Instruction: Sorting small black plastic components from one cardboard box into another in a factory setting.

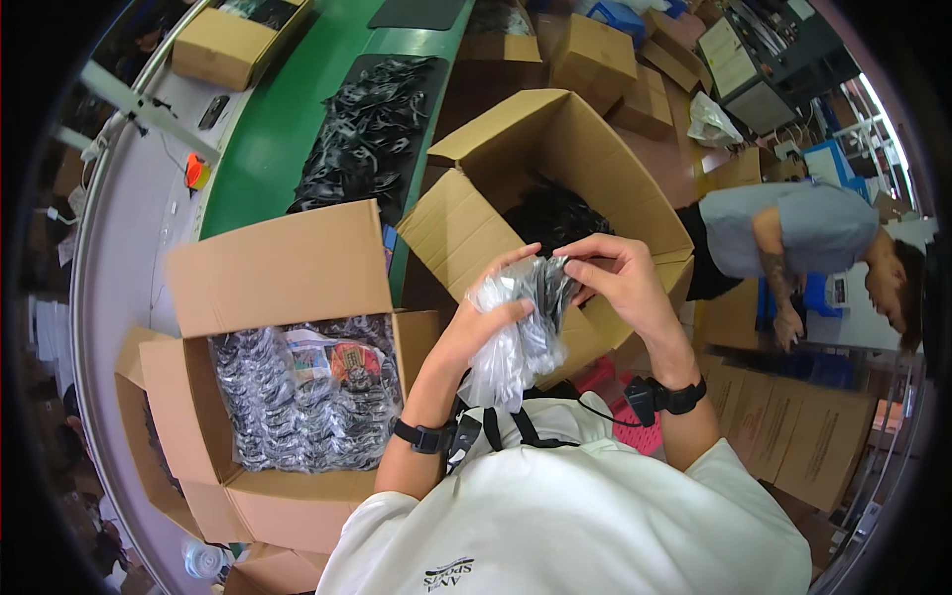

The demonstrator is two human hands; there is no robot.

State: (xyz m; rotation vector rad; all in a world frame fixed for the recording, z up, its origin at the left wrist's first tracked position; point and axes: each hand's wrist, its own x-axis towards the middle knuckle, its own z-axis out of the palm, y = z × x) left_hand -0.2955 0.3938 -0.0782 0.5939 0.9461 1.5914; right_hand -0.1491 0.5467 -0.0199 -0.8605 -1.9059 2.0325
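In front of my chest, my left hand is closed round a bunch of clear plastic bags, its thumb lying across them. Dark contents show through the film on the bunch's right side. My right hand pinches the upper right edge of the same bunch between thumb and fingers. Just beyond my hands stands an open cardboard box with loose black items at its bottom; their exact kind is not clear. To my left, another open box holds rows of bagged dark items and a colourful printed packet.
A green table at the far left bears a dark mat piled with black strap-like pieces. Closed cartons stand at the back. On the right, a person in grey leans over a work surface; stacked cartons stand near me.
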